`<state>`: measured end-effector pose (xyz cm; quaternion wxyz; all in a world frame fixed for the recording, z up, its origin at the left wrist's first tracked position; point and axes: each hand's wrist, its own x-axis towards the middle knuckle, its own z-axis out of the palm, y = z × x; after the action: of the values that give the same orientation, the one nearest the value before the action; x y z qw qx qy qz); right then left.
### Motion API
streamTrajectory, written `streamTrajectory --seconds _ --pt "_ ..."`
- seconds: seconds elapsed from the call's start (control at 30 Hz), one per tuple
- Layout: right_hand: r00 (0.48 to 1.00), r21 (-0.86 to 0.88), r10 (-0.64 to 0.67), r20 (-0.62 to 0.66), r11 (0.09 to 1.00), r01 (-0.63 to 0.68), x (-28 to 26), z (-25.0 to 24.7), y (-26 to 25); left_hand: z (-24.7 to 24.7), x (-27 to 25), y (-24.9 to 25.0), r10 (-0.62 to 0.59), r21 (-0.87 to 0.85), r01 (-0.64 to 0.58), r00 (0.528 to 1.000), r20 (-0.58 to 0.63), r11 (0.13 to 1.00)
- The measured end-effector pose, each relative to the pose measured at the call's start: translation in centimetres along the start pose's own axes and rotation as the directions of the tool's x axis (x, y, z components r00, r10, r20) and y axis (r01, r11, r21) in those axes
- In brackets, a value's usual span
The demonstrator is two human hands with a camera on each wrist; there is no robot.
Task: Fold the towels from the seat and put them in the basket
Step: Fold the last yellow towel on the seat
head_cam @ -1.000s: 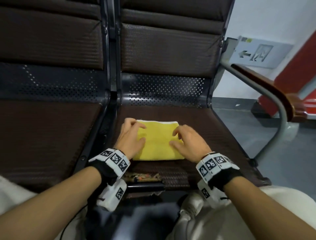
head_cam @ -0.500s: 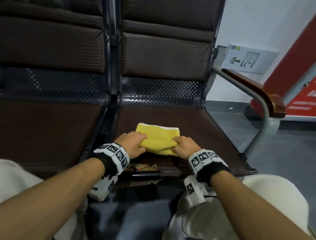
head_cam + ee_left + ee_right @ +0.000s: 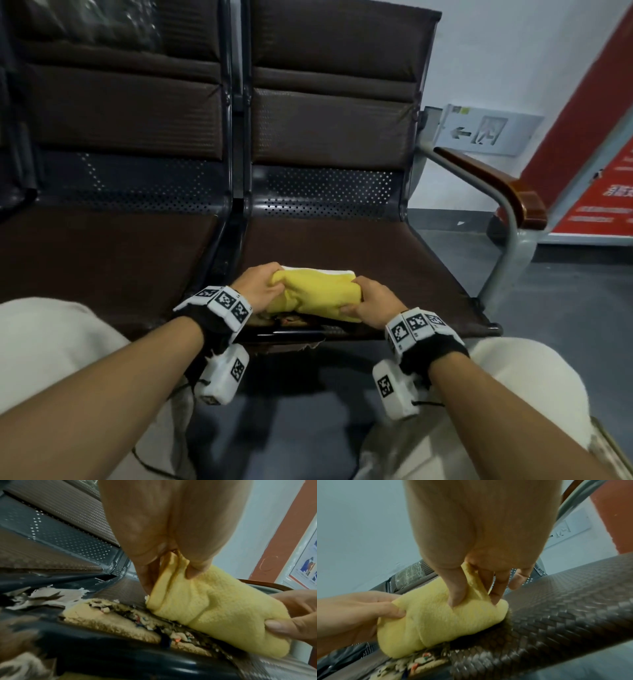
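A folded yellow towel [image 3: 318, 294] with a white far edge is at the front of the right brown seat [image 3: 394, 260], bunched and slightly raised. My left hand [image 3: 260, 291] grips its left end, thumb and fingers pinching the folds. My right hand [image 3: 370, 301] grips its right end the same way. In the left wrist view the towel [image 3: 205, 608] is pinched under my left hand [image 3: 164, 566], with the right hand's thumb at its far end. In the right wrist view my right hand [image 3: 471, 595] pinches the towel [image 3: 436, 622]. No basket is in view.
The seat's front edge is torn, with foam [image 3: 106, 615] showing under the towel. A second brown seat [image 3: 102, 260] lies to the left. A metal armrest with a wooden top [image 3: 507, 192] stands at the right. Grey floor [image 3: 565, 308] lies beyond it.
My hands went from pressing flat on the towel to gripping its two ends. The towel has bunched up and moved toward the seat's front edge.
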<state>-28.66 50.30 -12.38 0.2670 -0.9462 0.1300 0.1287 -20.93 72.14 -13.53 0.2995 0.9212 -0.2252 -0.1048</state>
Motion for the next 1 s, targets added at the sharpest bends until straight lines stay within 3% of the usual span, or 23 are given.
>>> streamTrajectory --seconds 0.07,0.23,0.33,0.43,0.6,0.67,0.73,0.83,0.93,1.0 --pt "1.000 0.046 0.007 0.009 0.999 -0.007 1.1 -0.3 -0.2 -0.1 1.1 -0.2 -0.031 0.004 0.031 0.999 0.014 0.999" --pt "0.986 0.201 0.168 -0.001 0.966 -0.164 5.3 -0.4 -0.6 0.2 5.1 -1.3 -0.136 0.065 0.133 0.990 0.038 0.989" --pt "0.971 0.194 0.228 -0.067 0.958 -0.211 7.5 0.1 -0.4 0.6 7.0 -2.3 -0.207 0.115 0.199 0.976 0.060 0.973" --pt "0.944 0.214 0.317 -0.088 0.932 -0.293 8.8 0.4 0.0 0.8 8.2 -3.3 -0.204 0.178 0.181 0.971 0.124 0.967" --pt "0.931 0.123 0.360 0.066 0.923 -0.366 9.8 0.5 -0.8 0.6 8.7 -2.7 -0.205 0.371 0.107 0.950 0.236 0.922" --pt "0.942 0.136 0.323 0.094 0.933 -0.334 9.3 0.4 -1.5 0.5 8.6 -1.2 -0.148 0.361 0.032 0.943 0.297 0.932" --pt "0.960 0.192 0.267 0.077 0.941 -0.277 8.1 0.1 -1.9 0.2 8.2 0.8 -0.052 0.224 -0.036 0.925 0.376 0.974" --pt "0.995 0.322 0.069 -0.076 0.946 -0.041 5.0 -1.2 -2.1 -1.0 7.3 3.7 0.026 0.045 -0.048 0.912 0.409 0.998" --pt "0.959 0.380 -0.109 -0.261 0.902 0.206 0.9 -3.6 -1.9 -2.6 5.8 6.7 0.120 -0.009 -0.127 0.906 0.406 0.992" --pt "0.923 0.363 -0.164 -0.347 0.884 0.293 -2.1 -5.7 -1.4 -3.5 4.5 8.9 0.194 -0.068 -0.182 0.890 0.412 0.981"
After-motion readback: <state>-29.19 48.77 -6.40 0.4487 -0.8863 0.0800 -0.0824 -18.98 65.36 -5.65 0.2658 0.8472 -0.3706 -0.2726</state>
